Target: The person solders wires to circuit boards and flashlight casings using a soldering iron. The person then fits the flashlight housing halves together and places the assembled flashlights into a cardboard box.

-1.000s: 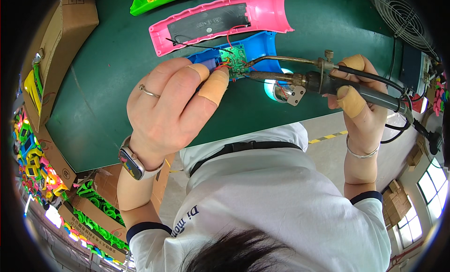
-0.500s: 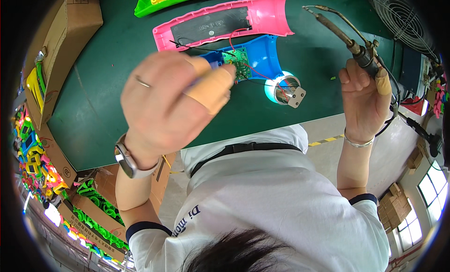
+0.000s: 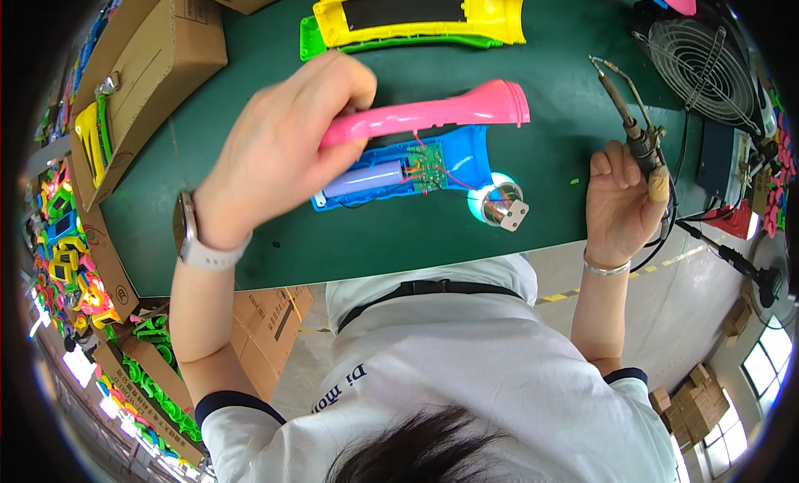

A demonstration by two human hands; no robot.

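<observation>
My left hand (image 3: 279,150) grips one end of a pink flashlight shell half (image 3: 441,112), tipped onto its edge so its inner side is hidden. Just nearer lies a blue shell half (image 3: 468,154), holding a purple cylindrical battery (image 3: 364,179) and a green circuit board (image 3: 428,168). Thin wires run from the board to a lit lamp head (image 3: 504,201) with a metal plate, lying on the green table. At the right, my right hand (image 3: 622,204) is closed around the handle of a soldering iron (image 3: 622,108), tip pointing away from me, with a thin metal tube alongside it.
Yellow (image 3: 499,15) and green (image 3: 312,42) shell halves lie at the far side. A fan with a wire guard (image 3: 699,67) stands far right, near a dark box-shaped unit (image 3: 722,162). Cardboard boxes (image 3: 179,67) line the left edge, beside a pile of colourful parts (image 3: 71,250).
My left hand has moved from the circuit board to the pink shell half and tilted it up off its back. My right hand still holds the soldering iron. The whole view has shifted.
</observation>
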